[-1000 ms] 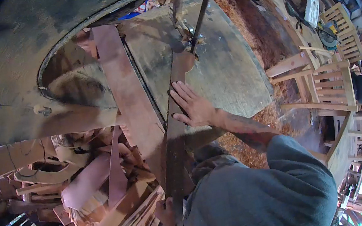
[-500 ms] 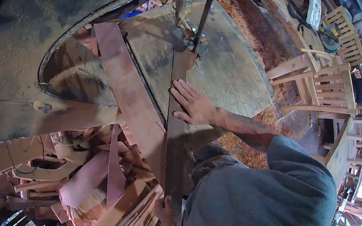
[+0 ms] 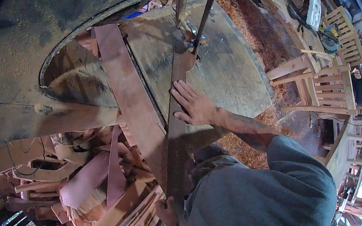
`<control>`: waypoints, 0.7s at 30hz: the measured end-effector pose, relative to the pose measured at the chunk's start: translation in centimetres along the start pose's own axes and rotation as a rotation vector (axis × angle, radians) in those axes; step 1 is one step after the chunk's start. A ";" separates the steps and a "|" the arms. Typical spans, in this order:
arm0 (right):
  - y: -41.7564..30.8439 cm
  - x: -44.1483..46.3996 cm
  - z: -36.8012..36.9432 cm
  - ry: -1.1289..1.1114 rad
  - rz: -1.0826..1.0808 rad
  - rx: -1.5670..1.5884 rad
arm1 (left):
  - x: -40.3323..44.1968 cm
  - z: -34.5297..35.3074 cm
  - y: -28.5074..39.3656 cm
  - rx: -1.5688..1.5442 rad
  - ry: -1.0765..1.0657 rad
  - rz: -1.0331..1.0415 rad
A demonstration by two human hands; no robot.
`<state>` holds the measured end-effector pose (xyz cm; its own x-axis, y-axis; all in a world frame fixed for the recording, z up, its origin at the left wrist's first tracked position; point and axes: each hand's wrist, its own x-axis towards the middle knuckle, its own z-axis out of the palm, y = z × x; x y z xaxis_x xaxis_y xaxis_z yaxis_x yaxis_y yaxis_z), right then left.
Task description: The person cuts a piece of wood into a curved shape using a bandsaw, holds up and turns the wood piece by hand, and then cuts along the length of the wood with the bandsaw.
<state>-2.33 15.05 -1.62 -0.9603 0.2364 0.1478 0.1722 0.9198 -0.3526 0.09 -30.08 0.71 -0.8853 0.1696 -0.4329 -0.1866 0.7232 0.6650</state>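
Observation:
A long brown wooden board (image 3: 176, 134) lies on the worn table (image 3: 231, 79) of what looks like a bandsaw. Its far end, with an irregular cut edge, meets the saw's guide area (image 3: 191, 43) below a dark upright bar (image 3: 205, 16). My right hand (image 3: 196, 106) rests flat on the board's middle, fingers stretched and thumb apart. Down at the near end, my left hand (image 3: 166, 213) grips the board, thumb along its edge; part of that hand is hidden. Left of the board, a wide reddish plank (image 3: 124, 79) lies along the table.
The machine's large dusty body (image 3: 10, 103) fills the upper left. Offcuts (image 3: 84, 180) and long strips (image 3: 131, 224) are heaped at lower left. Sawdust (image 3: 247, 26) covers the floor beyond the table. Slatted wooden chairs (image 3: 331, 88) and a circular saw (image 3: 329, 38) are at right.
The board's near end and my left hand have shifted very slightly to the right. My right hand stays flat in nearly the same place.

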 end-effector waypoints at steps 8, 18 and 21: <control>0.4 -0.8 -0.4 -0.025 -0.009 0.029 | -2.2 1.3 0.2 -0.011 0.052 -0.063; 0.3 -1.2 -1.0 -0.052 -0.028 0.042 | -2.7 2.1 -0.9 -0.176 0.031 -0.116; 0.6 -1.2 -0.9 -0.060 -0.034 0.054 | -3.3 2.1 0.2 0.041 0.078 -0.025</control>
<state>-0.91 15.59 -1.12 -0.9772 0.1843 0.1058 0.1283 0.9084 -0.3980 3.90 -29.08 0.97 -0.9114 0.0995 -0.3992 -0.1930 0.7534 0.6286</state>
